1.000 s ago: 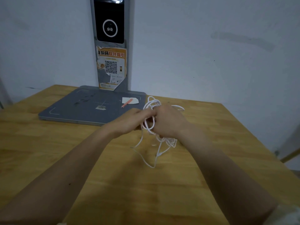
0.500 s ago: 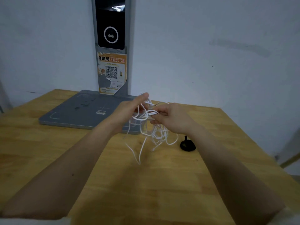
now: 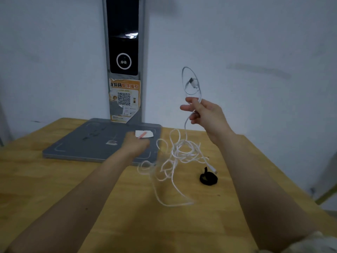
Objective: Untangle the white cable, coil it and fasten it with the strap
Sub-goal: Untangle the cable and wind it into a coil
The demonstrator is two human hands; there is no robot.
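Fingers of your right hand [image 3: 205,114] pinch the white cable [image 3: 179,152] near one end, raised well above the wooden table [image 3: 54,179]; your index finger sticks out to the left while thumb and the curled fingers hold the strand. Above that grip the cable makes a small loop against the wall, with its USB plug [image 3: 193,82] hanging inside the loop. Below your hand the strand drops straight into the tangle, which lies on the table partly over the front right corner of the grey base plate [image 3: 87,143]. One long loop trails toward you, and the other connector [image 3: 212,168] lies just beside the black strap [image 3: 208,178], which sits rolled up on the wood to the right of the tangle.

Your left hand [image 3: 135,143] is blurred by motion, low over the base plate just left of the tangle. Its fingers look curled, but you cannot tell whether they hold a strand. It partly covers a white slip with a pink mark [image 3: 145,134] on the plate.

A grey post [image 3: 144,52] stands up from the plate, carrying a dark screen with a ringed lens [image 3: 124,61] and a torn orange QR sticker [image 3: 125,100]; its top is cut off. Behind is a plain pale wall [image 3: 255,42]. At the lower right edge a bit of light sleeve [image 3: 313,241] shows.
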